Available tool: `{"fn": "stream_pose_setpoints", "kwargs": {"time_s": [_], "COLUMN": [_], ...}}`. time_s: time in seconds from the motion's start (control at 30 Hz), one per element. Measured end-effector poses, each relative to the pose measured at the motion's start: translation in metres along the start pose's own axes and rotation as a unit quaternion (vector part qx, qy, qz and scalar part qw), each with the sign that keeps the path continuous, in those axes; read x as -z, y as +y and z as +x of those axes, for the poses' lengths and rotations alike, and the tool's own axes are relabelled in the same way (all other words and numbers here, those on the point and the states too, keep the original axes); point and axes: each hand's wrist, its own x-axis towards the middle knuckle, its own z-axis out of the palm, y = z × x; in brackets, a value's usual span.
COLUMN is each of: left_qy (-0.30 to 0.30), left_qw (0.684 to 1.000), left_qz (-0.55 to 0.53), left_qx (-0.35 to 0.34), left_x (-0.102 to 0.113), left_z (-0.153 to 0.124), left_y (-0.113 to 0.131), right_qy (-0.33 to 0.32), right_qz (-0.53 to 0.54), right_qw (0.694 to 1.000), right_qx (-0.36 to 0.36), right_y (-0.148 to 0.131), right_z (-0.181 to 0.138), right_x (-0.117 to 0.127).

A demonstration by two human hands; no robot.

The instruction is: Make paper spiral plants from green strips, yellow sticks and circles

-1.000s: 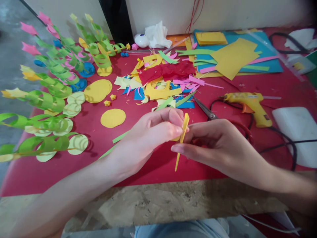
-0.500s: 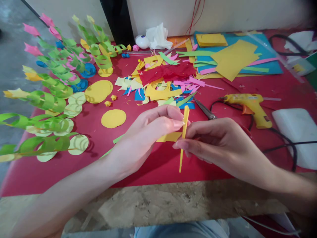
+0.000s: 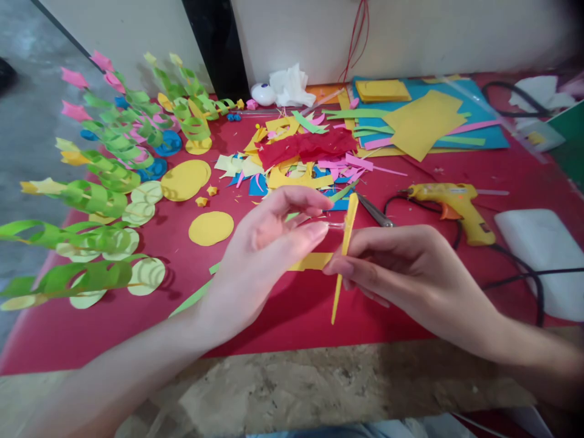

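red table (image 3: 292, 328) below a pale wall (image 3: 292, 36) | our right hand (image 3: 406, 264) grips the yellow strip (image 3: 348, 231) at mid-frame, near-upright, top leaning right | strip lies just right of our left hand (image 3: 262, 255), clear strand (image 3: 336, 225) between; pinched or not, we cannot tell | right hand nearer | glue gun (image 3: 460, 205) marking unreadable to us

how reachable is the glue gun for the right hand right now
Likely yes: the glue gun lies uncovered just beyond the right hand, though it holds the yellow strip.
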Motion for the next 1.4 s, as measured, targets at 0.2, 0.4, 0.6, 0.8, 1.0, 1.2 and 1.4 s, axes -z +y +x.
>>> {"fn": "stream_pose_setpoints", "kwargs": {"time_s": [0.2, 0.4, 0.6, 0.8, 1.0, 1.2, 1.4], "left_qy": [0.03, -0.034, -0.087, -0.077, 0.013, 0.039, 0.025], "left_qw": [0.982, 0.954, 0.954, 0.956, 0.922, 0.874, 0.882], "left_qz": [0.051, 0.076, 0.137, 0.161, 0.253, 0.374, 0.364], "left_qx": [-0.18, -0.288, -0.251, -0.231, -0.292, -0.309, -0.299], "left_x": [0.001, 0.01, 0.019, 0.019, 0.011, 0.01, 0.009], "left_z": [0.001, 0.007, 0.005, 0.004, 0.003, 0.003, 0.002], "left_y": [-0.002, -0.007, 0.005, 0.011, 0.002, -0.001, 0.002], "right_qy": [-0.002, -0.006, -0.015, -0.019, -0.018, 0.008, 0.022], "right_qz": [0.017, 0.027, 0.035, 0.044, 0.033, -0.022, -0.068], "right_qw": [1.0, 1.0, 0.999, 0.999, 0.999, 0.999, 0.996], "right_qx": [-0.003, -0.006, -0.013, -0.011, 0.002, 0.031, 0.056], "right_y": [-0.003, -0.001, 0.0, 0.0, 0.0, 0.003, 0.005], "right_z": [-0.001, -0.002, -0.003, -0.002, -0.003, -0.003, -0.002], "right_x": [0.0, -0.001, 0.0, -0.001, -0.001, -0.001, -0.002]}}
